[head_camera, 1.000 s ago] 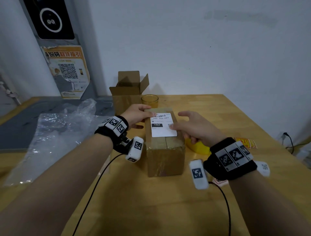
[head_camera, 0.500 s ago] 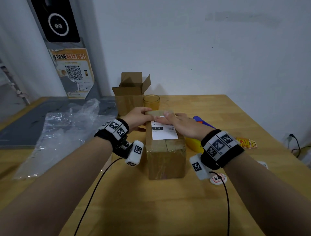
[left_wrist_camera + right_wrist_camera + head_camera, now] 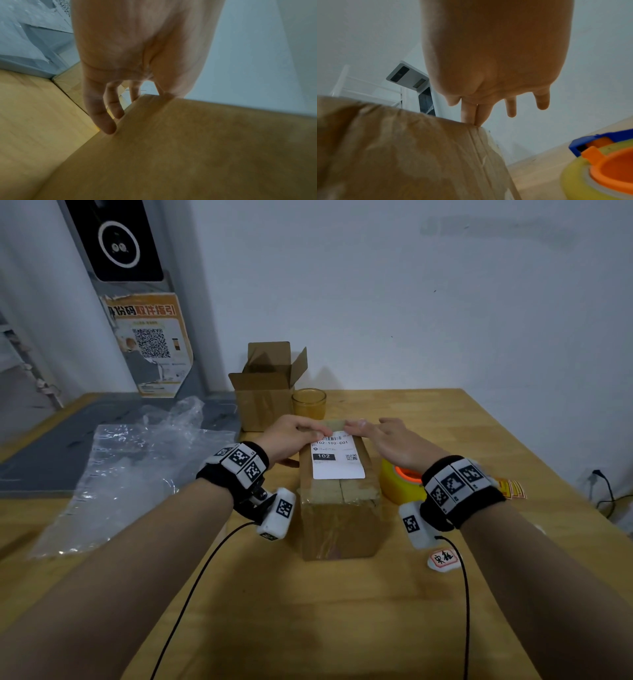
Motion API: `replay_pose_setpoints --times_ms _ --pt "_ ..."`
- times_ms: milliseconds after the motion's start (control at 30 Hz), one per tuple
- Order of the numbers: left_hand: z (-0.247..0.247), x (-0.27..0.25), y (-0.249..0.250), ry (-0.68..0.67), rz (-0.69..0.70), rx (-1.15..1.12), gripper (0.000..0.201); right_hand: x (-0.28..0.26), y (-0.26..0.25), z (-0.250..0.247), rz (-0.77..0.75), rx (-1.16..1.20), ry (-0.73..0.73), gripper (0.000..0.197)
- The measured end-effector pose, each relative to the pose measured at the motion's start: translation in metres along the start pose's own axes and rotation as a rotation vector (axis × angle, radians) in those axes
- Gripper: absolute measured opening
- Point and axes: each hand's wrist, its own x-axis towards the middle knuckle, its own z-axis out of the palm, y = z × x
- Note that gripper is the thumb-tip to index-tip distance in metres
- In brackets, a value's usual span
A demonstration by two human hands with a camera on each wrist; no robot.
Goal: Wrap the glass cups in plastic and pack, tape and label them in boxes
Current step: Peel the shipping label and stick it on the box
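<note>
A brown taped box lies lengthwise on the wooden table, with a white label on its top. My left hand grips the far left edge, thumb on the label's far corner and fingers down the box side. The right hand is flat, its fingertips pressing the box top at the label's far right corner. In the right wrist view two fingers touch the box edge. An amber glass cup stands behind the box, unwrapped.
An open cardboard box stands at the back beside the cup. Clear plastic wrap lies on the left over a grey mat. A yellow tape roll with an orange core sits right of the box. Stickers lie at the right edge.
My right hand swept from the label's right side across its far end and has drawn back to the far right corner. The left hand kept its hold on the box.
</note>
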Motion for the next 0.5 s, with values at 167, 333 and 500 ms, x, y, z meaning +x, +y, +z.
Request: replay_pose_setpoints --times_ms 167,333,500 --pt "-0.002 -0.003 -0.002 -0.06 -0.049 0.049 0.026 -0.011 -0.013 0.008 -0.145 0.079 0.077 0.051" --pt "-0.004 -0.004 -0.004 -0.107 -0.06 0.051 0.039 -0.006 -0.006 0.011 -0.041 0.136 0.053 0.049" --pt "-0.004 -0.007 -0.006 -0.102 -0.064 0.057 0.047 0.009 -0.003 0.013 -0.088 0.253 0.054 0.038"
